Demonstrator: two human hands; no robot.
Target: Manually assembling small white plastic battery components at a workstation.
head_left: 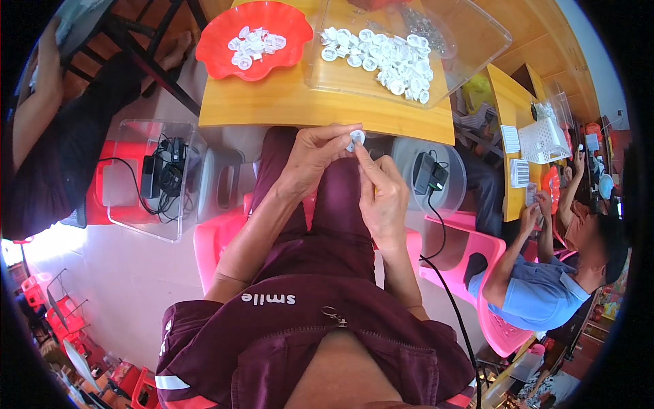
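Maroon-clad lap nearest the lens, both hands raised above it, just short of the near edge of a yellow table (286, 102). Left hand (315, 158) and right hand (383, 198) meeting on one small white plastic cap (355, 139), fingertips of each pinched narrow around it. Likely light, stiff and a little slick; best taken by the rim. Heap of like white caps (392, 58) in a clear tray (477, 41) at the far edge, fewer in a red scalloped dish (218, 44) at the far left corner.
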